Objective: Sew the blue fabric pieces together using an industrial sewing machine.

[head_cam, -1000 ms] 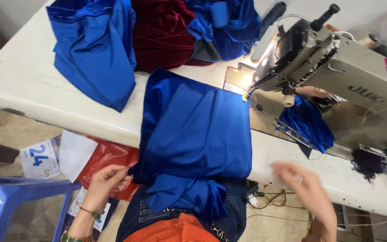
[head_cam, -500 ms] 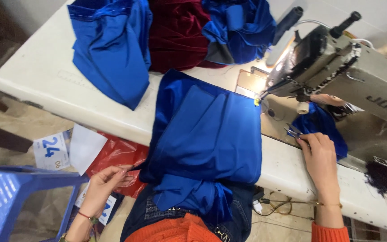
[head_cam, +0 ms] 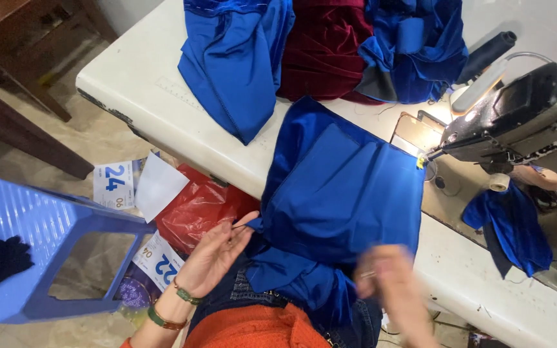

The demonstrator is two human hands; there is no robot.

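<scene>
A blue satin fabric piece [head_cam: 343,193] lies over the front edge of the white sewing table [head_cam: 136,96] and hangs into my lap. My left hand [head_cam: 217,251] pinches its lower left corner, fingers partly spread. Blurred by motion, my right hand [head_cam: 391,283] sits over the lower right of the same fabric; whether it grips the cloth I cannot tell. The sewing machine [head_cam: 523,119] stands at the right with its lamp lit.
Blue fabric [head_cam: 233,64], dark red velvet [head_cam: 323,51] and more blue cloth [head_cam: 414,45] are piled at the table's back. A small blue piece [head_cam: 510,225] hangs under the machine. A blue plastic stool [head_cam: 40,245], a red bag [head_cam: 195,209] and paper tags lie on the floor at left.
My right hand came back from the blue piece by the machine to the fabric's lower right edge. The view shifted left. My left hand stays at the fabric corner.
</scene>
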